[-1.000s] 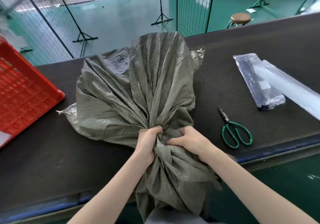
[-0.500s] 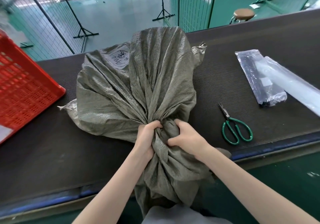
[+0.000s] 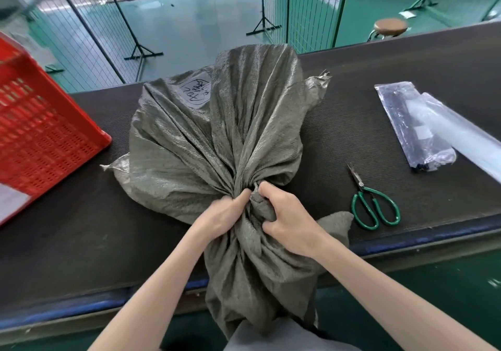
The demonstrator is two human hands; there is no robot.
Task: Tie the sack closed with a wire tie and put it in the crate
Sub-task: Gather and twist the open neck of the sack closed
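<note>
1. Where the grey-green woven sack [image 3: 217, 133] lies on the dark table [image 3: 81, 242], its gathered neck is bunched at the near edge, and the loose mouth hangs over that edge.
2. The left hand [image 3: 222, 216] is clenched around the neck from the left.
3. The right hand [image 3: 287, 219] is clenched on the same bunch, just beside the left.
4. A red plastic crate [image 3: 40, 133] sits at the table's left end, apart from the sack.
5. Green-handled scissors [image 3: 371, 201] lie to the right, near clear plastic packets [image 3: 417, 128].
</note>
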